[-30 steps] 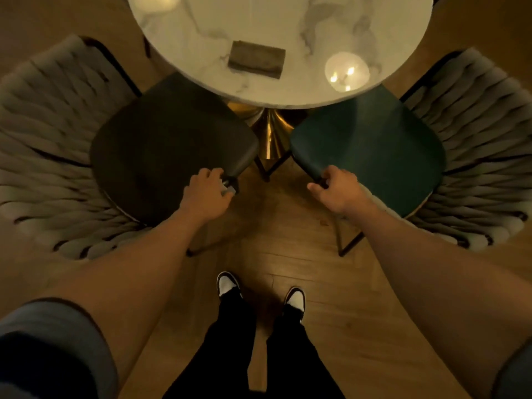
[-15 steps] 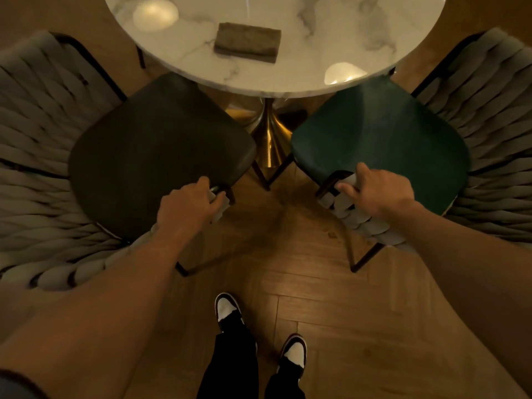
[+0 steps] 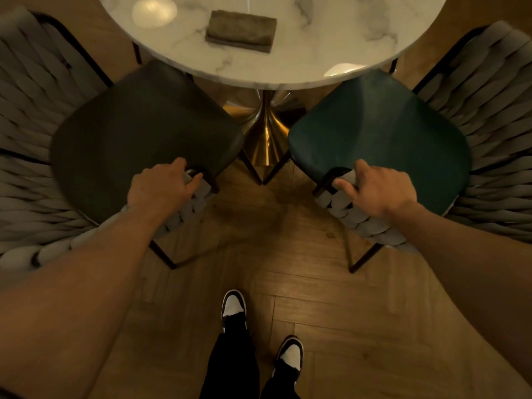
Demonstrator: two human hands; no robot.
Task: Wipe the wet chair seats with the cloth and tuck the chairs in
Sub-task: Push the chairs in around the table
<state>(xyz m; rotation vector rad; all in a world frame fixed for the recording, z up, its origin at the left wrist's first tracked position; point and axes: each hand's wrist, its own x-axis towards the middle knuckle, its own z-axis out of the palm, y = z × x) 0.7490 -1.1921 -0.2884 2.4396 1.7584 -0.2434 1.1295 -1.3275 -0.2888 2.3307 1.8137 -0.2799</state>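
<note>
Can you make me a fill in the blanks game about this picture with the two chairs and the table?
1. The folded cloth lies on the ____ table.
2. The right hand grips the woven edge of the chair whose seat is ____.
3. The left hand grips the edge of the ____ chair.
4. The table's base is shiny ____.

Missing words: marble; teal; dark; gold

Cloth [image 3: 241,30] on table [image 3: 331,33], chairs left [image 3: 144,133] and right [image 3: 380,131].
</note>
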